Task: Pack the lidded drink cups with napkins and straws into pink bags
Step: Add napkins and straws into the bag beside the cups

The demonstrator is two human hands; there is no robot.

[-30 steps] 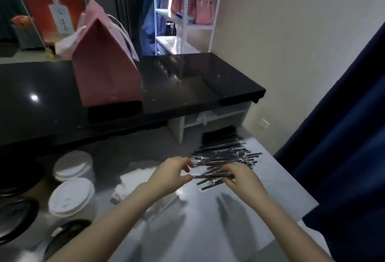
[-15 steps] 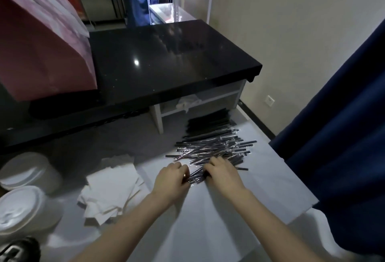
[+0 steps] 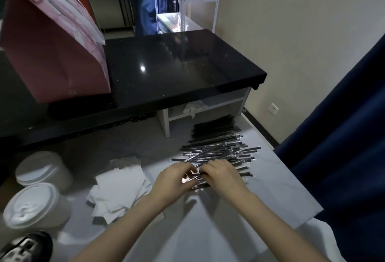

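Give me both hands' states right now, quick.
Left hand: fingers curled, pinching wrapped straws at the pile's near edge.
Right hand: fingers curled over the same straws, gripping them.

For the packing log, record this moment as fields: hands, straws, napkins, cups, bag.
straws: heap of plastic-wrapped black straws on the white worktop
hands: left hand and right hand grip straws at the heap's near edge
napkins: loose white paper napkins, left of the hands
cups: two white lidded cups, far left
bag: pink paper bag on the black counter
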